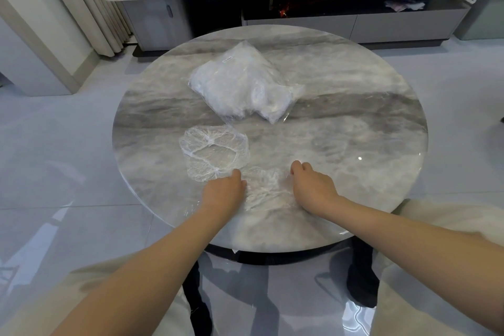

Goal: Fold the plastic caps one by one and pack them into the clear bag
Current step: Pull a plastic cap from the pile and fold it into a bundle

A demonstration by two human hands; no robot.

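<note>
Round marble table (354, 106). Clear bag (242, 84), already stuffed with white caps, lies at the far centre. Two flattened plastic caps (214, 151) sit to the near left, overlapping. A third cap (268, 188) is spread at the near edge between both hands. Left hand (223, 191) — fingers curled, pinching its left rim. Right hand (311, 185) — fingers curled onto its right rim. The film is transparent, so its outline is hard to trace.

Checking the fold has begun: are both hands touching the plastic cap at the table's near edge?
Touching. The head view shows the left hand and right hand pressing curled fingers onto opposite sides of the plastic cap.
</note>
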